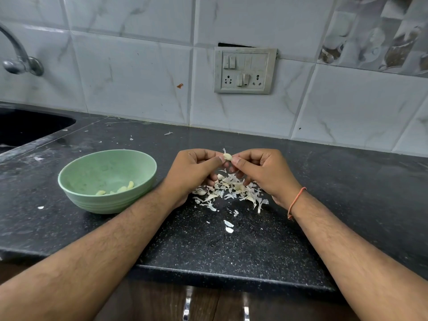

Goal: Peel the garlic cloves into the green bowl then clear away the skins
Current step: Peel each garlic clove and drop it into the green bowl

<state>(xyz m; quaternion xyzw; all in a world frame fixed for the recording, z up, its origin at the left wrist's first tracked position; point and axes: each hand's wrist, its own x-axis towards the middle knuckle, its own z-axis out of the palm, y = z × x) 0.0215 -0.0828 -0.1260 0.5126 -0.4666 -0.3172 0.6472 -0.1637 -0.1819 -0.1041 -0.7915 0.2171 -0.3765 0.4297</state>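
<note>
Over the dark bench (254,246), my left hand (196,172) and right hand (261,172) pinch one garlic clove (227,156) above the skins (231,188), so peel drops there; green bowl (92,172) waits left, holding peeled cloves (120,189).

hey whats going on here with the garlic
A person is peeling garlic at a dark counter. Both the left hand and right hand pinch one garlic clove above a pile of skins. A few peeled cloves already lie in the green bowl to the left. The skins are not yet cleared.
</note>
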